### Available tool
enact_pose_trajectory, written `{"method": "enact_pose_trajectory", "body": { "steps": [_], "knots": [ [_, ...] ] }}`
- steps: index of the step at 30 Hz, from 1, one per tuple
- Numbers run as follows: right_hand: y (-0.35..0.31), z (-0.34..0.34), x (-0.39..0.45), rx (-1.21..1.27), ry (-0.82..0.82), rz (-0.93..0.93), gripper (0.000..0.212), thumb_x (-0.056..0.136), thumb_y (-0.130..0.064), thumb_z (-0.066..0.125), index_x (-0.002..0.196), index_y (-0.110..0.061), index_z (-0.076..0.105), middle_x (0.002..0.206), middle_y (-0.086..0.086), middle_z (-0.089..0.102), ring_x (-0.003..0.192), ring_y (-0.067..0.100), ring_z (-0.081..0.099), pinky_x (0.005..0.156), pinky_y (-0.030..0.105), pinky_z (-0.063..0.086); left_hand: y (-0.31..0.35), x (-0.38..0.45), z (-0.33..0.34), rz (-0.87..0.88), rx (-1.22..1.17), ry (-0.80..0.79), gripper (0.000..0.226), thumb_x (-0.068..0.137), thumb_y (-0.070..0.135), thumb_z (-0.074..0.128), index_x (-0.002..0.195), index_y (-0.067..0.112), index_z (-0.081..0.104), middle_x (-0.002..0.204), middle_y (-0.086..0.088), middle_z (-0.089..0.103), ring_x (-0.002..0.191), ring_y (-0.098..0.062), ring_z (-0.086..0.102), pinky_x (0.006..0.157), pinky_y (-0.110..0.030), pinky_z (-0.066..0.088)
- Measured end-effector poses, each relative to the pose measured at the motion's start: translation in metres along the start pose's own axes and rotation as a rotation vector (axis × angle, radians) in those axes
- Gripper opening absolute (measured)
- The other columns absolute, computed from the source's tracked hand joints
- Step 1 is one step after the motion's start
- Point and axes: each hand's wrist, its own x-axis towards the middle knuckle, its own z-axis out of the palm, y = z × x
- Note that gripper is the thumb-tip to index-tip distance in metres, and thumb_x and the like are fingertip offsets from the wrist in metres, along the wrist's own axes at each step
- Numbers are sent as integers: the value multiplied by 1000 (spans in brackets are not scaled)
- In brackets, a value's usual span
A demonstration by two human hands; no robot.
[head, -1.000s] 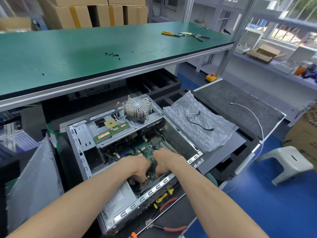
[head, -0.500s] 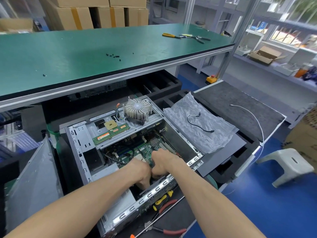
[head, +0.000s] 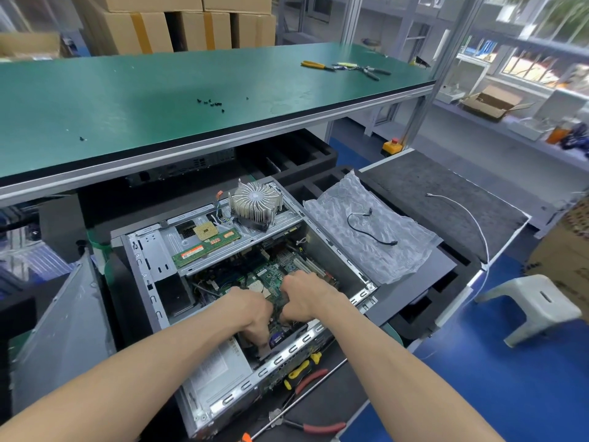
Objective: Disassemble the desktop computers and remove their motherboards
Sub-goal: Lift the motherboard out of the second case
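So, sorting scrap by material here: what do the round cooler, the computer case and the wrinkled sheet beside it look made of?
Round cooler: bare metal, likely aluminium; thin, pale radial fins.
Computer case: unpainted sheet steel by its look; dull grey, punched slots.
Wrinkled sheet: clear plastic bubble wrap, apparently; translucent and pocketed.

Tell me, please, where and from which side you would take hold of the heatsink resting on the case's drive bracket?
Grip the heatsink by its dark base under the round fins, coming down from above with fingers on opposite sides. It sits loose and upright on the drive bracket, clear above; the thin splayed fins look sharp and bendable, so I would probably avoid squeezing them.
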Motion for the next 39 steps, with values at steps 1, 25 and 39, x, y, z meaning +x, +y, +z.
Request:
{"method": "enact_pose_trajectory", "body": {
  "steps": [1, 25, 39],
  "knots": [
    [0, 0, -1, -3, 13, -7, 26, 74, -29, 72, 73, -8, 57, 86, 10, 60, 73, 30, 60, 55, 34, 49, 0, 0, -1, -9, 3, -24, 23, 75, 42, 64, 81, 23, 53, 80, 5, 57, 67, -13, 52, 58, -31, 43],
    [-2, -28, -27, 53, 195, -96, 30, 88, -36, 65, 100, -11, 55, 102, 6, 55, 89, 27, 55, 72, 37, 43, -32, -50, -13, 58, -76, 322, 68, 58, 84, 61, 70, 17, 56, 61, 6, 59, 52, -13, 56, 46, -25, 42],
    [-1, -31, -28, 69, 137, -158, 18, 92, -30, 59, 97, -13, 59, 91, 4, 58, 85, 26, 55, 76, 39, 47, -42, -56, -27, 127, -196, 259, 33, 72, 22, 72, 56, 14, 45, 51, 1, 46, 46, -18, 43, 46, -31, 43]
  ]
}}
